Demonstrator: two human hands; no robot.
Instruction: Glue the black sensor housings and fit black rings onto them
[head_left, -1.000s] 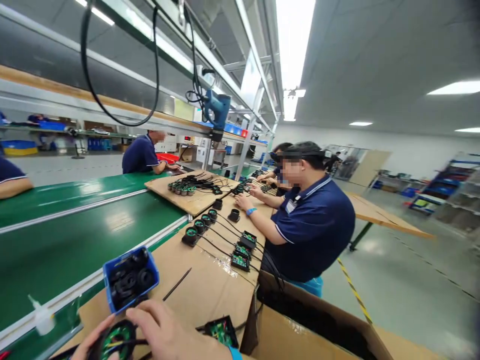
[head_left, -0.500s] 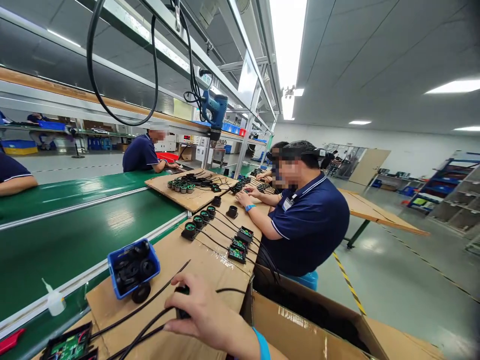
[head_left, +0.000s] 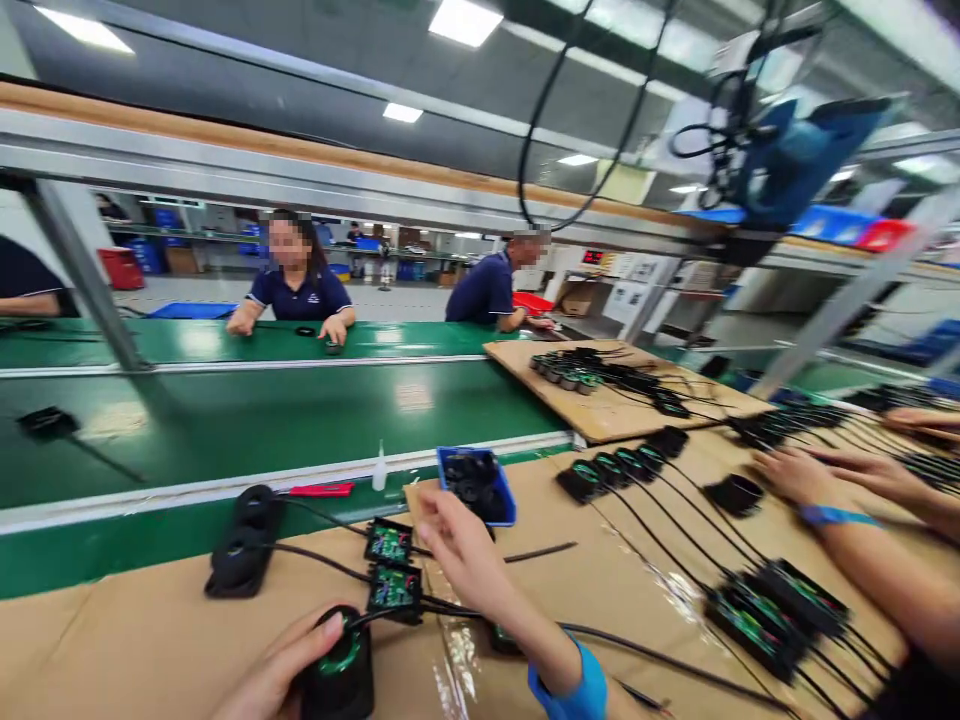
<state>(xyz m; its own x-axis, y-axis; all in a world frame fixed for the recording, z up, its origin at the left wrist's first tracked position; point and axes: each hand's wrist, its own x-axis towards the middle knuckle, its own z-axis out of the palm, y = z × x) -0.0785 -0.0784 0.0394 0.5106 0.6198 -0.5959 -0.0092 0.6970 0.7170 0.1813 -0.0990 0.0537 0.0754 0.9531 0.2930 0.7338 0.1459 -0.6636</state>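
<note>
My left hand (head_left: 289,665) grips a black housing (head_left: 356,680) with a green circuit board in its round opening, at the bottom of the head view. A black cable runs from it to the right. Over the cardboard, my right hand (head_left: 469,560), a blue band at its wrist, reaches toward a blue bin (head_left: 507,500) of black parts. Its fingers are loosely stretched beside the bin, with nothing visible in them. Between the hands lie two black boxes with green circuit boards (head_left: 394,590), cables attached. Partly under my right forearm is another dark piece (head_left: 504,638).
A black two-ring housing (head_left: 244,545) lies left. Beyond are a red-handled tool (head_left: 322,490), a white bottle (head_left: 380,470) and the green belt (head_left: 300,410). Wired housings (head_left: 622,470) and boxes (head_left: 780,610) are at right, near a co-worker's hands (head_left: 810,475). A blue power tool (head_left: 795,160) hangs overhead.
The view has swung left, bringing my left hand and its housing into sight. My right hand has let go of the dark cabled piece and moved to the blue bin.
</note>
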